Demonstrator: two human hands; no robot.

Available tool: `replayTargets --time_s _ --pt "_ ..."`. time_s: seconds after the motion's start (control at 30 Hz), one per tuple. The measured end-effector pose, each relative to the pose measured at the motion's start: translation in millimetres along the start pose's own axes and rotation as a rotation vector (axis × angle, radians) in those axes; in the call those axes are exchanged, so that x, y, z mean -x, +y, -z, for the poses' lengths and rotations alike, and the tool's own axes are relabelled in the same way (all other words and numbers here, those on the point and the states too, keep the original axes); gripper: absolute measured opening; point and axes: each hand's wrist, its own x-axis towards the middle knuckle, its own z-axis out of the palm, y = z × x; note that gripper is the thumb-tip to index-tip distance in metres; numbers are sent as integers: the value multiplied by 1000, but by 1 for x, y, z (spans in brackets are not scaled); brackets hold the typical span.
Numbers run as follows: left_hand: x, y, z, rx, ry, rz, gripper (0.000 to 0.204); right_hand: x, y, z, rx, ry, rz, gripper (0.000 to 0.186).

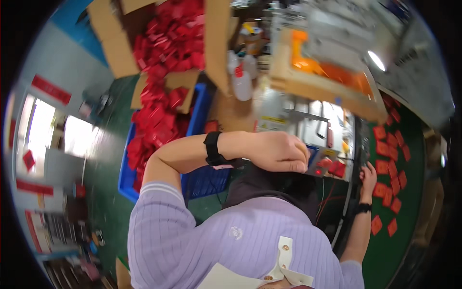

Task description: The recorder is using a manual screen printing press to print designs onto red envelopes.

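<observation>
The left hand [284,151] hangs in front of the torso, reaching across from the left with its back up and its fingers curled under; whether it pinches anything I cannot tell. The right hand [368,177] is off to the right, at the left side of a green surface [409,207], its fingers loosely bent and partly apart; no held thing shows clearly, and a thin one could be hidden.

A single red piece [338,168] lies between the two hands, to the right of the left hand and to the left of the right one, just beyond a small red light [318,172]. It looks near both, and which is nearer in depth I cannot judge; its long axis is too blurred to read. More flat red pieces [381,167] are spread over the green surface, just right of the right hand, well apart from the left.

Farther off stands a machine with a wooden frame [322,90]. On the left, a blue crate [207,185] and a cardboard box [218,43] hold heaped red pieces [154,115].
</observation>
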Motion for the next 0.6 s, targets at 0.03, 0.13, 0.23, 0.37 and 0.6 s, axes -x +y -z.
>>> replayTargets --time_s 0.03,0.13,0.23,0.37,0.6 --pt "15 10 2 22 -27 76 28 0 0 1 24 21 3 40" --pt "67 9 16 -16 259 465 32 -3 4 2 -6 40 -1 33" --pt "113 -14 48 -394 681 831 30 -9 12 7 0 32 7 31" --pt "234 -114 87 -858 820 1018 25 -12 12 5 33 42 11 31" --pt "369 -167 139 -1038 52 1656 79 -7 3 -10 67 61 -1 34"
